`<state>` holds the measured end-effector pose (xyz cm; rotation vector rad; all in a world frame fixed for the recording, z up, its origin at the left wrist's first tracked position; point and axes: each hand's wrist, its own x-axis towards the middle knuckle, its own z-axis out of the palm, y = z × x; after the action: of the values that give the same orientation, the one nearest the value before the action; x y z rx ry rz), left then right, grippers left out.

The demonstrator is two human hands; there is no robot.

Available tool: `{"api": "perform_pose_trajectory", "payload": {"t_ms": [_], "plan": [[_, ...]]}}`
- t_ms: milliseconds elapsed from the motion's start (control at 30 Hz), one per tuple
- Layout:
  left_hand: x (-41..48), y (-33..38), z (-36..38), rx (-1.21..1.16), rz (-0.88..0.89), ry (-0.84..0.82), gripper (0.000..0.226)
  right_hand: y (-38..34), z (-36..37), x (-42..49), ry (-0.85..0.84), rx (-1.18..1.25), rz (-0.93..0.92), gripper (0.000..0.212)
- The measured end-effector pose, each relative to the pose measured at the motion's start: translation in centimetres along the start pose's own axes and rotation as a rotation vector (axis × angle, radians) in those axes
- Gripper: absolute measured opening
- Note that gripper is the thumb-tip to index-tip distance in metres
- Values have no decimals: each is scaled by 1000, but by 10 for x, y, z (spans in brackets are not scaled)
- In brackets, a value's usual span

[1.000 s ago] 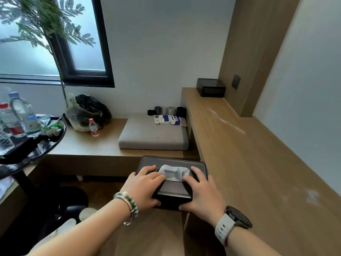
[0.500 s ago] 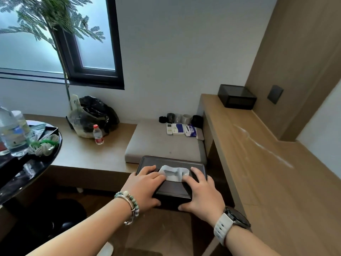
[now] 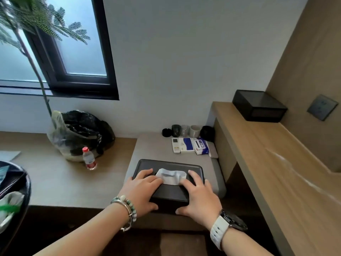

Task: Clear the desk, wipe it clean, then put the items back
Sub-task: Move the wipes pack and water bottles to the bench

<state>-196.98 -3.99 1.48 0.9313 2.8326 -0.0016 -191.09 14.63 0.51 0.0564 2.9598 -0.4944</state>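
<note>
The left grip (image 3: pixel 142 193) and the right grip (image 3: pixel 199 198) clasp a black tissue box (image 3: pixel 169 194) from either side. The fingers lie across its top and both thumbs curl round its near face, so each grip is closed on the box. A white tissue (image 3: pixel 170 176) stands out of the slot between the fingertips. A beaded bracelet (image 3: pixel 127 209) circles the left wrist and a watch (image 3: pixel 228 224) on a white strap the right.

The box sits on a dark tray (image 3: pixel 166 162), which shows over the near part of a grey cushion (image 3: pixel 153 148); whether the tray rests on the cushion I cannot tell. At the cushion's far end lie a white remote (image 3: pixel 175 145), a blue and white packet (image 3: pixel 187 145) and a tissue pack (image 3: pixel 201 145), with a row of cups (image 3: pixel 184 130) behind them against the wall.

Left of the cushion, on the low wooden bench (image 3: pixel 64 182), a small water bottle (image 3: pixel 89 159) stands upright just beside a plant's bagged base (image 3: pixel 77 133). To the right runs the higher wooden worktop (image 3: pixel 276 163), marked with pale streaks, and a black box (image 3: pixel 258 106) stands at its far end near a wall socket (image 3: pixel 322 107). The edge of a round black table (image 3: pixel 16 191) shows at the far left.
</note>
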Motion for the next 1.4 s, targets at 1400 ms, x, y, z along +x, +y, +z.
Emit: {"api": "perform_pose_trajectory", "payload": {"t_ms": [1400], "plan": [[517,-349,126,-79,-159,-150,58,35,117,643,-259,-9,-11,60]]}}
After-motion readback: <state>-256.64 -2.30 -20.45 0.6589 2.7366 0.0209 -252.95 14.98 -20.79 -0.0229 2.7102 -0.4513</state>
